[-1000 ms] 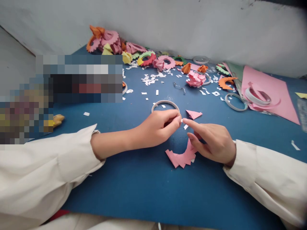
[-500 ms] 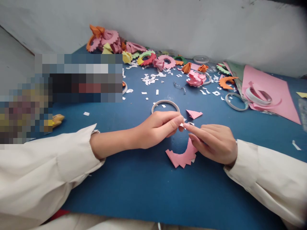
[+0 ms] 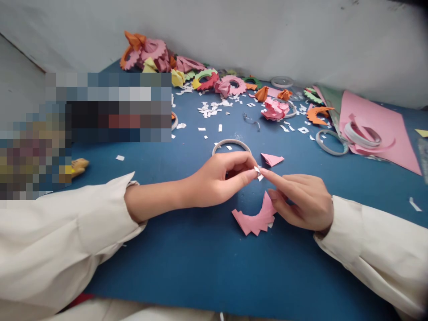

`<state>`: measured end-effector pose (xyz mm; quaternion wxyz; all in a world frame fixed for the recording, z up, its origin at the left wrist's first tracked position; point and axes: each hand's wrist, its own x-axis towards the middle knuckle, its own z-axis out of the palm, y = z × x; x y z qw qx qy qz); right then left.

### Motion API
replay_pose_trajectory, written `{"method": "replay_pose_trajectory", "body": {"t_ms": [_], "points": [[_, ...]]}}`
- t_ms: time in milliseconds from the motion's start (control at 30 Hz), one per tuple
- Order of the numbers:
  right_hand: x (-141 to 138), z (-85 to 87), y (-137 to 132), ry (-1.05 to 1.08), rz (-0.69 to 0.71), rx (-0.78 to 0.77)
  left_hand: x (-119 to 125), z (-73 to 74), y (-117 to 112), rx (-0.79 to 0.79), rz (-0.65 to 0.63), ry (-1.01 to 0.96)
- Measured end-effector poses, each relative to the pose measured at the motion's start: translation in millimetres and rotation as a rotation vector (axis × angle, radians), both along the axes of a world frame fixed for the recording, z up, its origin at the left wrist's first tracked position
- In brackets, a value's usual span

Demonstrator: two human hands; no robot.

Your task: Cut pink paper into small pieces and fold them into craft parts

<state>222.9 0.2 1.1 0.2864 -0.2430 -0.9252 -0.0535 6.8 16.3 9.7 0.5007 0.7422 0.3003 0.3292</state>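
Observation:
My left hand (image 3: 220,178) is closed in a pinch over the table, thumb and forefinger tips on small white paper scraps (image 3: 260,177). From the right, the stretched forefinger of my right hand (image 3: 297,198) touches the same scraps; its thumb hangs apart below and the other fingers are curled. Below the hands a curved strip of folded pink paper pieces (image 3: 256,223) lies on the table. Just beyond the fingertips is a folded pink paper triangle (image 3: 272,159). Behind my left hand a tape roll (image 3: 230,141) lies flat, partly covered by the hand.
Folded paper rings and crumpled shapes (image 3: 154,51) are heaped along the back. White scraps (image 3: 209,109) litter the middle of the blue table (image 3: 187,267). Tape rolls (image 3: 331,142) and a pink sheet (image 3: 394,129) lie at the right. A blurred patch covers the left.
My left thumb and forefinger have opened into a wider loop, with the white scraps now showing at their tips. My right forefinger stays against them. The pink pieces have not moved.

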Motion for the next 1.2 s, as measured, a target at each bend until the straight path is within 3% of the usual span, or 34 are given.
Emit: {"method": "replay_pose_trajectory", "body": {"t_ms": [367, 533, 767, 1200], "points": [[1.0, -1.4, 1.1, -0.025, 0.0, -0.023, 0.7, -0.5, 0.1, 0.138, 0.103, 0.017], [2.4, -4.3, 0.2, 0.082, -0.017, -0.078, 0.5, -2.3, -0.3, 0.203, 0.181, 0.018], [2.0, -4.6, 0.6, 0.014, -0.008, -0.079, 1.3, -2.0, -0.4, 0.132, 0.155, -0.048], [1.6, -4.3, 1.3, 0.023, -0.004, -0.083, 2.5, -4.6, -0.4, 0.213, 0.239, -0.051]]}}
